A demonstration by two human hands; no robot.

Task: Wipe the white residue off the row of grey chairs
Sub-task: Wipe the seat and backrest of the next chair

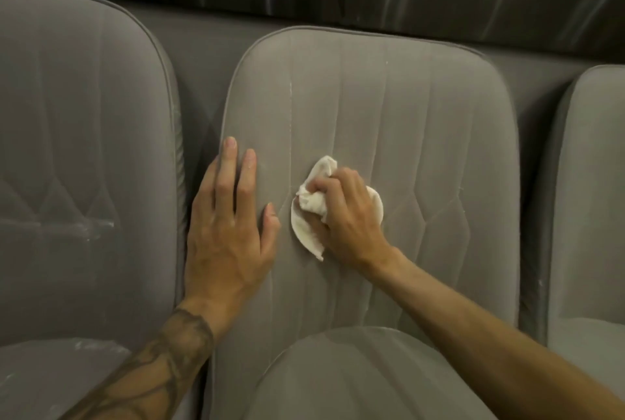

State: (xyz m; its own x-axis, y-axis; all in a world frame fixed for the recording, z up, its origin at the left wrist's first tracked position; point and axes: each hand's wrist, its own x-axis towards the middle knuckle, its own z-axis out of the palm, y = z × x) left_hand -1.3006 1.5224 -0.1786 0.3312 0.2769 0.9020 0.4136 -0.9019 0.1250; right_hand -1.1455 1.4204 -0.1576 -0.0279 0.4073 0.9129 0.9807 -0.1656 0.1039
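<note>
a: how far along?
b: early-ish, i'd judge. the right hand (pixel 348 216), fingers curled round a crumpled white cloth (pixel 309 213), presses it on the backrest of the middle grey padded fabric chair (pixel 389 108), approx centre. the left hand (pixel 226 233) lies flat just beside it, fingers straight & slightly spread, at the backrest's left edge.
a: white residue left?
b: yes. thin streak (pixel 291 95) on a seam above the cloth, and smears (pixel 98 225) on the left chair (pixel 84 115). right chair (pixel 592 216) is mostly cut off, can't tell.
a: counts?
b: 3 chairs in view, 1 cloth, 2 hands.
</note>
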